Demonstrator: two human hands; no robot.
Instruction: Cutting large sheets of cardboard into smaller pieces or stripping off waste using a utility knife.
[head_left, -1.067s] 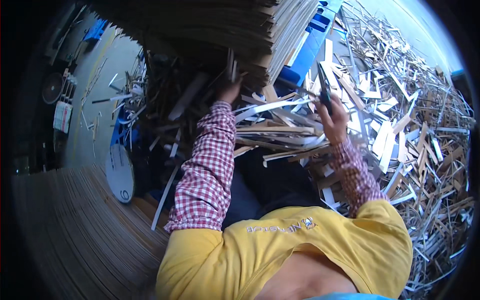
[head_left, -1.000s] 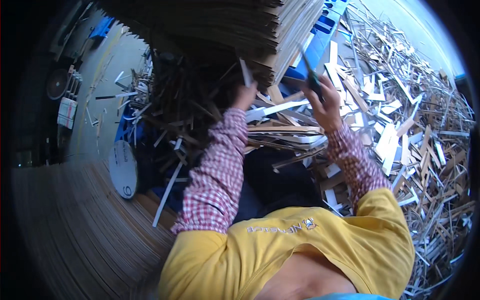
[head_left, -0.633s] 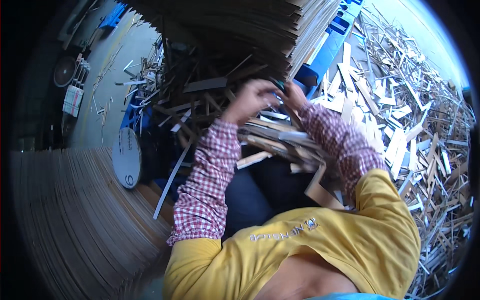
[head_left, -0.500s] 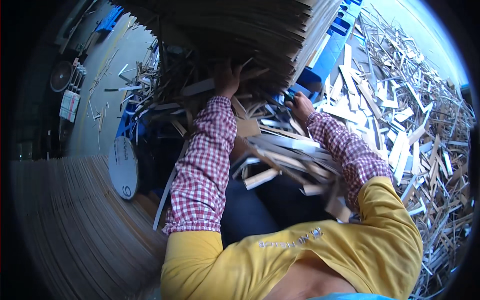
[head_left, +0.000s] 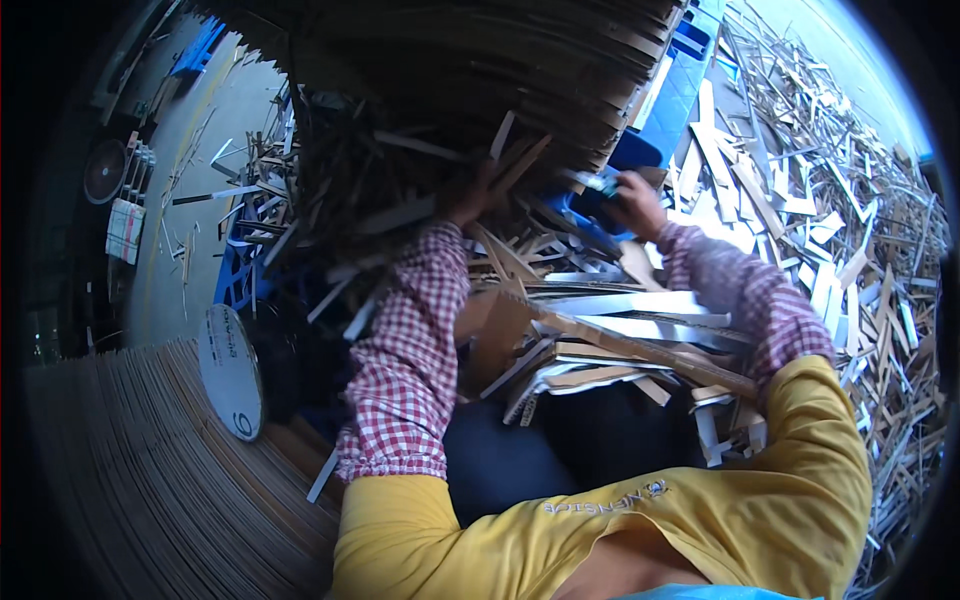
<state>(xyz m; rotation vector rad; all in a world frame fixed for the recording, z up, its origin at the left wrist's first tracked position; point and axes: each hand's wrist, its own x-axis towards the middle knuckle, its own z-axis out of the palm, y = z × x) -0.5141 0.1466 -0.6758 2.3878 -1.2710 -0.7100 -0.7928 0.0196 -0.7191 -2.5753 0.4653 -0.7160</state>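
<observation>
In the shadow under the stack of cardboard sheets (head_left: 480, 70), my left hand (head_left: 468, 200) is closed around a few narrow cardboard strips (head_left: 520, 165) that stick up past the fingers. Its fingertips are dark and partly hidden. My right hand (head_left: 640, 207), right of it by the stack's lower corner, grips a small green tool with a pale, blade-like end (head_left: 602, 184); blur hides its exact kind. Between my forearms a heap of cardboard offcuts (head_left: 620, 330) lies over my lap. A bent brown cardboard piece (head_left: 495, 335) stands at the heap's left end.
A blue plastic pallet (head_left: 675, 110) sits beneath the overhanging stack. Loose strips (head_left: 800, 220) cover the floor at right. At lower left stands another cardboard stack (head_left: 150, 430), beside a round white-faced drum (head_left: 230, 370). A wheeled item (head_left: 106, 168) is far left.
My left hand has drawn slightly down, with strips now rising from it. My right hand has moved right with the green tool. The lap heap now shows more clearly.
</observation>
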